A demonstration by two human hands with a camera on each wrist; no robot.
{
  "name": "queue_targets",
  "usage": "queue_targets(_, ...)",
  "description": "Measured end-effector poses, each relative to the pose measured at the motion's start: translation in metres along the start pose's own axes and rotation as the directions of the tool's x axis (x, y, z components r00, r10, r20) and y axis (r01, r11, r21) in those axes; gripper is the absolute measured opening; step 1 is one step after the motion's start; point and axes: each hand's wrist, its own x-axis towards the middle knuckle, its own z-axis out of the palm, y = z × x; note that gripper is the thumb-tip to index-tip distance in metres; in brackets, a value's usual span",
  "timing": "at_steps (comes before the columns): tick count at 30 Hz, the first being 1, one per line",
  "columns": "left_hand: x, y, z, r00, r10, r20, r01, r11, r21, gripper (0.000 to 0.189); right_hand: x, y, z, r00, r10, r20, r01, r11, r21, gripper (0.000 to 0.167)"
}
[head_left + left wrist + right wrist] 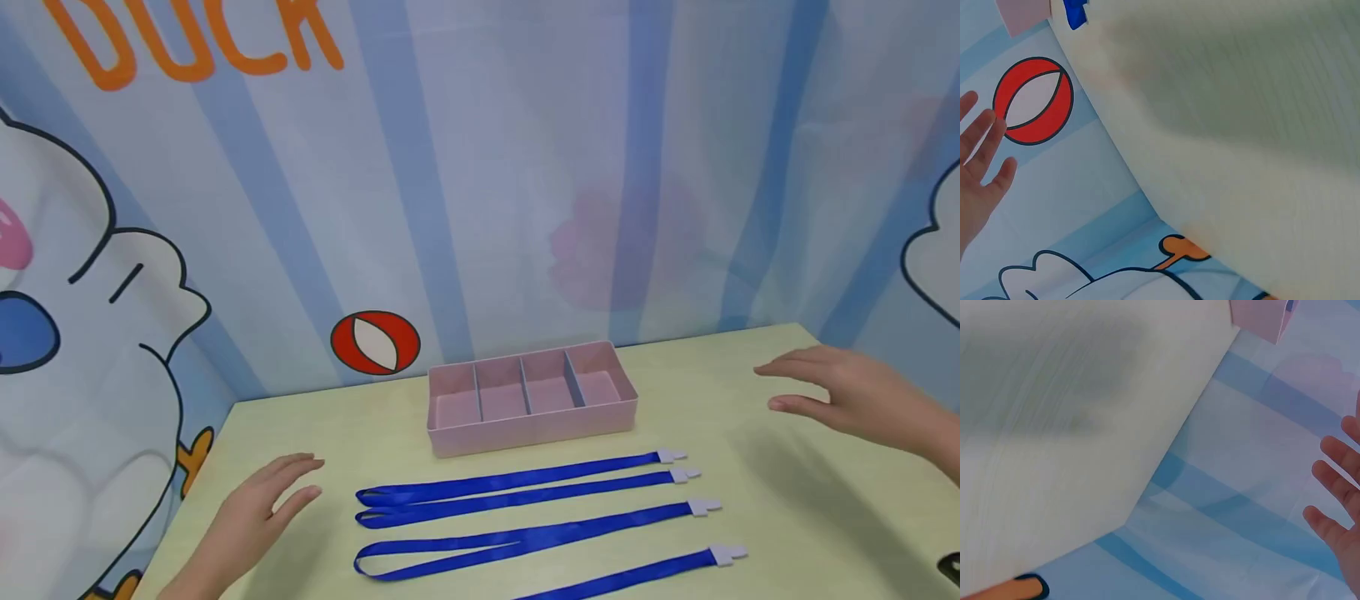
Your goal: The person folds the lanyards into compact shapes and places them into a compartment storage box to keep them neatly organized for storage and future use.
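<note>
Lighting in the head view is pretty soft and even, kinda muted on the backdrop [510, 167], with fuzzy shadows on the table [315, 433] below the left hand [247, 521] and right hand [862, 392], so I'd say it's coming from above. Both wrist views are dimmer tbh, with a big blurry-edged grey-green shadow across the table and its grain looking smeary, though the printed ball [1035, 101] in the left one comes out fairly crisp
</note>
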Motion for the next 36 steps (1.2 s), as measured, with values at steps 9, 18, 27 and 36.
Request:
queue_targets(9,0.014,-0.001,0.022,1.000,-0.009,0.006,0.010,0.986,-0.165,0.029,0.008,-0.004,0.031,0.986,-0.131,-0.105,0.141,0.985,0.097,0.037)
queue_targets(18,0.024,-0.010,0.044,0.996,-0.027,0.086,0.048,0.967,-0.249,0.031,0.011,-0.011,0.058,0.995,-0.101,-0.027,0.105,0.961,0.258,0.030)
queue_targets(27,0.029,-0.013,0.060,0.991,0.012,0.130,0.031,0.947,-0.319,0.027,0.019,-0.021,0.080,0.983,-0.101,0.156,0.036,0.927,0.374,0.024)
queue_targets(36,0.034,-0.015,0.067,0.989,0.091,0.119,-0.047,0.943,-0.330,0.026,0.027,-0.030,0.101,0.970,-0.146,0.196,0.045,0.894,0.446,0.021)
